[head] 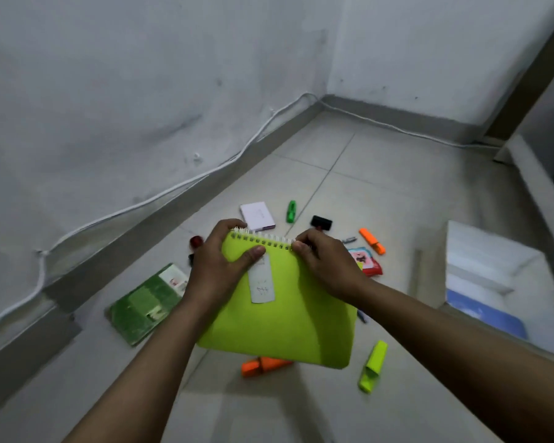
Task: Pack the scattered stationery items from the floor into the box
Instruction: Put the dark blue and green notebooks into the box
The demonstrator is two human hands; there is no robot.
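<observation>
Grey floor tiles (381, 193) in a wall corner lie under us. We hold 1 lime spiral notebook (285, 314) above them: left hand (218, 266) grips its top corner, thumb on the cover, right hand (325, 262) pinches the coil end. It looks light, flexible, best held along the stiff coil. Around it we count 2 orange markers (371, 240), 2 green ones (373, 366), 1 green book (144, 302), 1 white pad (257, 215). 1 box (490, 260) sits right.
</observation>
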